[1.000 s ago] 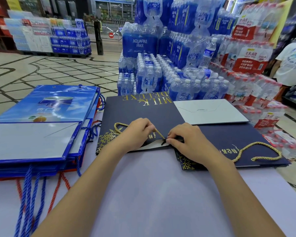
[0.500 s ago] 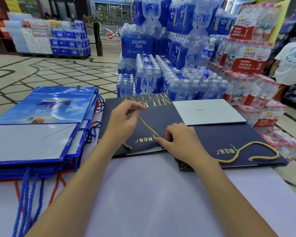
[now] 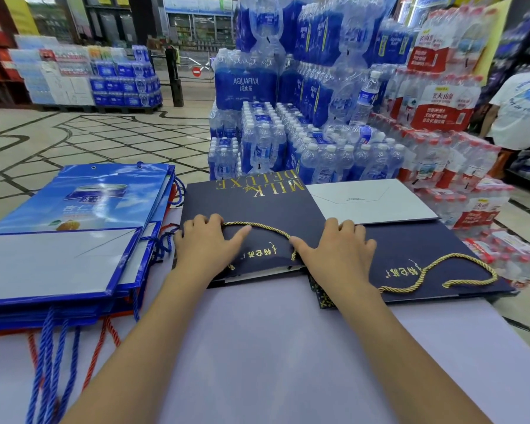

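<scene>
Both hands are flat on the navy bag (image 3: 257, 206), the one with MILK DELUXE in gold lettering that reads upside down from the head view. The bag lies folded flat in the middle of the worktop (image 3: 273, 347), towards its far edge. The left hand (image 3: 208, 243) sits on the bag's left part, fingers straight and spread, gripping nothing. The right hand (image 3: 337, 252) is laid out the same way on the bag's right edge, where it overlaps a second navy bag (image 3: 441, 240) lying just beside it.

The gold cord handle (image 3: 257, 226) arcs across the bag between the two hands, from beside the left thumb down to the right thumb. It touches both, but neither hand is pinching it as far as I can see.

The second bag has its own gold cord (image 3: 435, 270) snaking loose on top, and a white panel (image 3: 371, 200) shows at its far end. On the left side of the worktop there's a stack of blue bags (image 3: 74, 224), blue and red cords dangling off the near edge. Behind it all are shrink-wrapped water bottle packs (image 3: 288, 133), red-labelled packs (image 3: 441, 102) to their right, and a person in a white T-shirt (image 3: 520, 108) at the far right.
</scene>
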The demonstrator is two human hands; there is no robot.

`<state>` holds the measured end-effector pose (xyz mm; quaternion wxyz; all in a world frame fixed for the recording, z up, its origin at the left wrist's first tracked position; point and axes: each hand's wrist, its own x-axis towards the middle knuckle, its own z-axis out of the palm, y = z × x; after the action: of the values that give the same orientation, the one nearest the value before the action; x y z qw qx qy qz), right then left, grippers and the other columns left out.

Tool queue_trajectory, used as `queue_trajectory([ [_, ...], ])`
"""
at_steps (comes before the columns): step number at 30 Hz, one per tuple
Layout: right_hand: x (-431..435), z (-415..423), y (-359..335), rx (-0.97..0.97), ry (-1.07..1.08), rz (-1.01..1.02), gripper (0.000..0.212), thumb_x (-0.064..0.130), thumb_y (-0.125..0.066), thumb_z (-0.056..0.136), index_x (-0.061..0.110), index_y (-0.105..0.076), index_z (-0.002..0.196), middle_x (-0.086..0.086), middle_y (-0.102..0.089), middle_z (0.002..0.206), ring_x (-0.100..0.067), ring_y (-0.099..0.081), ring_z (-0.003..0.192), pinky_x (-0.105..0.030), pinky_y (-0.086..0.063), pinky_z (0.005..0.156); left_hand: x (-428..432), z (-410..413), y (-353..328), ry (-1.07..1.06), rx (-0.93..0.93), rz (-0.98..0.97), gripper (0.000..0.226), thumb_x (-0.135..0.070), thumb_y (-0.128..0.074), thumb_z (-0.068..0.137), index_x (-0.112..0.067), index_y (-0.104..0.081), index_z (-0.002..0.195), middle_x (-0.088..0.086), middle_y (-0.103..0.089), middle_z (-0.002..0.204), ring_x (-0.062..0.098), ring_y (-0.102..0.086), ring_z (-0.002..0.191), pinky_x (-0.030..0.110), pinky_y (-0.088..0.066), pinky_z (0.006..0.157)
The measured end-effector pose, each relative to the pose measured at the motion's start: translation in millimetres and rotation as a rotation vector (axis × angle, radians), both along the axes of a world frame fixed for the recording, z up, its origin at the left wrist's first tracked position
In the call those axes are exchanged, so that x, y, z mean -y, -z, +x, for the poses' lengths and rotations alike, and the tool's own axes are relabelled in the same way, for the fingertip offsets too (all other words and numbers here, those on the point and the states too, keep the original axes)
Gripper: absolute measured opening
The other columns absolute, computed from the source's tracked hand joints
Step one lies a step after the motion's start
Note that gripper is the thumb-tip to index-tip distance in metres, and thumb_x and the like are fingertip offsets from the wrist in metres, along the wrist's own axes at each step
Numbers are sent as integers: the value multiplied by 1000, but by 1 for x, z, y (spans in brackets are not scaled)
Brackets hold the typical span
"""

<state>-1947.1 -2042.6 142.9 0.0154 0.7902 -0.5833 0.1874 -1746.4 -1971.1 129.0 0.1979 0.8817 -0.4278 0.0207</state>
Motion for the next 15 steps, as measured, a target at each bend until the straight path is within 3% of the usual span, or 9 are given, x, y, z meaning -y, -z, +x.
queue_trajectory([
  [4,2,1,-5,79,21,88,78,77,-50,79,15,-42,126,-11,-50,126,-30,-44,117,-43,-35,93,4,0,16,-47,29,42,67,-72,-22,89,-27,-43,134,8,-39,144,29,-24,140,60,-13,114],
  [7,9,0,-12,232,32,213,82,74,-61,75,13,-44,127,-9,-52,129,-30,-47,120,-43,-36,96,5,0,17,-90,24,38,65,-67,-20,93,-23,-42,136,13,-37,146,31,-22,140,58,-15,113],
  [9,14,-2,-16,389,12,280,69,64,-67,76,14,-51,121,-4,-60,122,-29,-54,115,-40,-39,93,4,-1,17,-116,38,-4,61,-62,-25,94,-19,-46,132,15,-41,141,32,-28,135,54,-21,111],
  [12,19,-7,-19,714,-43,395,41,43,-70,82,18,-56,110,-1,-66,113,-23,-62,97,-34,-51,80,3,-1,13,-147,31,-58,57,-56,-32,95,-14,-49,130,17,-42,139,34,-33,130,50,-28,105],
  [15,18,-7,-21,1016,-150,562,20,20,-61,91,17,-50,107,-7,-67,105,-18,-63,56,-27,-48,43,3,2,9,-164,-4,-124,53,-49,-40,95,-11,-47,132,18,-40,141,36,-35,129,52,-31,102],
])
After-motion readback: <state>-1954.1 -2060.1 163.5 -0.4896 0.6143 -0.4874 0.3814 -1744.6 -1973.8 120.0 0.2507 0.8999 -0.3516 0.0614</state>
